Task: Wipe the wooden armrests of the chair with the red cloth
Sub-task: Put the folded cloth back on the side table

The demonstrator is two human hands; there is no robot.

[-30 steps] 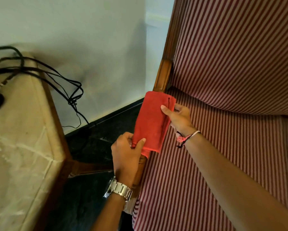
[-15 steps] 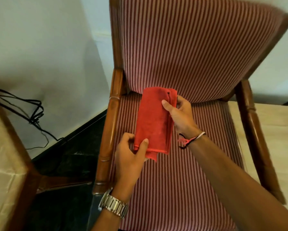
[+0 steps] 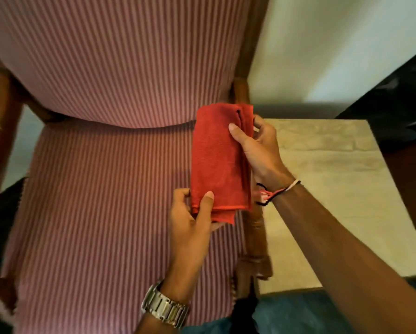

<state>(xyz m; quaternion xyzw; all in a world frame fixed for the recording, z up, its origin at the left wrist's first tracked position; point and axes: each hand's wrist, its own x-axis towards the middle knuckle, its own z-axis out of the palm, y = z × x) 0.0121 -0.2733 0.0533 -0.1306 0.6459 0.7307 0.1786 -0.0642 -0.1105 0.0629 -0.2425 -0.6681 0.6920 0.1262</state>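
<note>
While both hands hold it above the chair seat (image 3: 101, 213), the folded red cloth (image 3: 220, 160) hangs lengthwise over the right wooden armrest (image 3: 254, 237). The left hand (image 3: 190, 227) pinches its near edge between thumb and fingers; the right hand (image 3: 260, 150) clamps its far right side, beside a pale marble tabletop (image 3: 334, 189).

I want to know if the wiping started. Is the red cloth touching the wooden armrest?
Cannot tell. In the head view the red cloth, held by both hands, covers part of the right armrest, so any gap or contact is hidden.
</note>
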